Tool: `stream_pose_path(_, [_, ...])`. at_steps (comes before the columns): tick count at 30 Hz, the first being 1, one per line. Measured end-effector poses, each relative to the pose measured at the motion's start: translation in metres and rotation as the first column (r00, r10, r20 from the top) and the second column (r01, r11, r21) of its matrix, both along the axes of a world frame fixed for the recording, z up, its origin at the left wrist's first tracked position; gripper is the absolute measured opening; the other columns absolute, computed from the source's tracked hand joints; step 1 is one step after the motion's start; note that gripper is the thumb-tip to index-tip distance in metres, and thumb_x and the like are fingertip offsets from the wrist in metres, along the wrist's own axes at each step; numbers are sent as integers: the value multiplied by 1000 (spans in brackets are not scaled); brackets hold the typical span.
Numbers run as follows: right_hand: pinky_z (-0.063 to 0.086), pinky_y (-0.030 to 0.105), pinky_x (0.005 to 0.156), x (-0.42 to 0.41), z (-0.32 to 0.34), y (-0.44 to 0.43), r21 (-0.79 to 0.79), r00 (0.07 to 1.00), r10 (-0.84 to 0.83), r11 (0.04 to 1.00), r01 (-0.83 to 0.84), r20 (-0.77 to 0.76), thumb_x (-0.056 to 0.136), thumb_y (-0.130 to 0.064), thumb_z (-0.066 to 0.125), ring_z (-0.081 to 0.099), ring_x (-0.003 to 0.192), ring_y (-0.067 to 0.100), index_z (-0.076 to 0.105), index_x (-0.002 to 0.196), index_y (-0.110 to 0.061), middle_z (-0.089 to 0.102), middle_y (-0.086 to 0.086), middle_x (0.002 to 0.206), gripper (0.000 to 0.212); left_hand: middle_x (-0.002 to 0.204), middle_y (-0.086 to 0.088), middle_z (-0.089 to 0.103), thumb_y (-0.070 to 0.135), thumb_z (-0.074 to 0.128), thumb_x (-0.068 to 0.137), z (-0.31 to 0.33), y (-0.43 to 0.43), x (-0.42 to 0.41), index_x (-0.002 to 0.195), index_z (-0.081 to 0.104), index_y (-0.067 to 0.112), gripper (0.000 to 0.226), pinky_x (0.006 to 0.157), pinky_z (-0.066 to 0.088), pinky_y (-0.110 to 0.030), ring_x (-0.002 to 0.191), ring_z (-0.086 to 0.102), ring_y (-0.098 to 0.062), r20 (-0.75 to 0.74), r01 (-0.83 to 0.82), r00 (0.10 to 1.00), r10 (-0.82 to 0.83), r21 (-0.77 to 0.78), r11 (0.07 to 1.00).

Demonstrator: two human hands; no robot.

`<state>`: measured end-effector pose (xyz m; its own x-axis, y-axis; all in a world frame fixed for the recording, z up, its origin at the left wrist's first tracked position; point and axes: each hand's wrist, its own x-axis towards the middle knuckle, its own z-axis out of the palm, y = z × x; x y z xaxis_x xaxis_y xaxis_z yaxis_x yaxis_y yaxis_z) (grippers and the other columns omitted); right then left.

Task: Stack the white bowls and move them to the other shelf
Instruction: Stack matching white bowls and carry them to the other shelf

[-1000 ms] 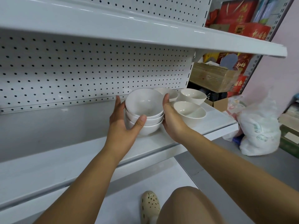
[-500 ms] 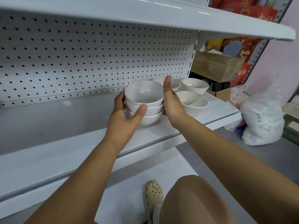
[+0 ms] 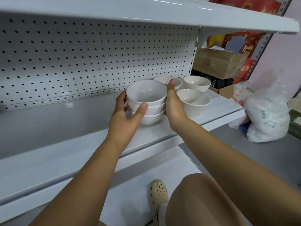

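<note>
A stack of three white bowls (image 3: pixel 146 101) stands low over the middle shelf (image 3: pixel 91 152); whether its base touches the shelf I cannot tell. My left hand (image 3: pixel 125 118) grips the stack's left side, thumb across the front and fingers behind. My right hand (image 3: pixel 173 108) holds the right side, thumb pointing up along the rim, with its fingers hidden behind the bowls. To the right sit a tilted pair of nested white bowls (image 3: pixel 194 103), a single white bowl (image 3: pixel 197 83) and another bowl (image 3: pixel 162 79) partly hidden behind my right hand.
An upper shelf (image 3: pixel 162 15) overhangs close above. A pegboard back panel (image 3: pixel 81 62) closes the rear. A lower shelf (image 3: pixel 138 193) lies below, near my shoe. Cardboard and red boxes (image 3: pixel 219 62) and a white plastic bag (image 3: pixel 267 115) stand to the right.
Both hands keep their hold on the stack, which stays beside the other bowls. The view has shifted a little, so the shelf and bowls sit higher in frame than one second ago.
</note>
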<state>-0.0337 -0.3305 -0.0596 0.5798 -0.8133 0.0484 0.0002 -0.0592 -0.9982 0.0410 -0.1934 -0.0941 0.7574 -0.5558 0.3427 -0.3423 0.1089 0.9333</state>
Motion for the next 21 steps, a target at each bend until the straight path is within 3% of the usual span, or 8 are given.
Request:
stream_pose_path(2, [44,39,114,-2,-3,2,35,997,37,999,-39,65,98,-76,22,63,117,10,66,107,-39,70,-17,111,58,142,28,49,49,71,90,1,1,-1,148,38,47,67,98,45,-17,125,51,4,-3,5,1000,-5,-7,1000])
stream_pose_path(5, [41,40,117,-2,-13,3,68,981,104,991,-117,164,97,-75,27,63,122,9,67,106,-39,72,-14,121,55,137,26,53,46,72,90,2,0,-2,145,43,44,62,81,46,-3,108,58,15,-26,3,1000,-4,-26,1000])
stream_pose_path(8, [36,43,120,-1,-26,2,111,943,190,967,-228,274,95,-77,29,59,130,11,65,126,-35,68,-8,135,63,130,18,62,51,69,90,4,-1,0,133,52,41,47,72,45,1,93,60,22,-85,-56,995,52,-41,998])
stream_pose_path(11, [34,46,121,-6,-36,-1,92,887,322,925,-370,330,94,-77,38,54,138,15,47,150,-27,59,-3,147,76,134,10,63,57,67,85,4,-1,2,135,55,36,55,73,44,1,95,59,23,-97,-74,993,69,-40,997])
stream_pose_path(13, [37,46,120,-12,-42,-4,19,892,360,925,-379,272,90,-70,59,51,140,13,31,157,-28,53,-6,152,84,135,8,62,63,66,77,5,-1,0,143,47,38,73,75,47,-2,98,61,20,-110,-36,993,33,-27,999])
stream_pose_path(16, [47,37,113,-22,-43,0,-195,920,382,912,-360,87,75,-36,90,52,136,7,21,157,-25,50,-8,151,108,135,7,62,65,69,76,9,2,-1,143,44,44,75,82,52,-10,106,62,14,-126,15,992,-15,0,1000])
stream_pose_path(19, [52,38,108,-27,-39,6,-256,925,370,905,-339,83,69,-16,96,55,133,9,26,153,-22,53,-5,146,110,131,3,67,70,74,74,12,5,-2,129,52,53,61,98,57,-31,120,64,-7,-150,-15,989,15,-1,1000])
stream_pose_path(21, [53,36,105,-32,-34,11,-270,926,360,908,-321,110,68,-9,96,57,129,9,33,149,-20,57,-4,141,103,129,1,69,71,74,71,13,10,-5,120,56,57,55,100,57,-41,121,64,-14,-163,-34,986,32,-10,999])
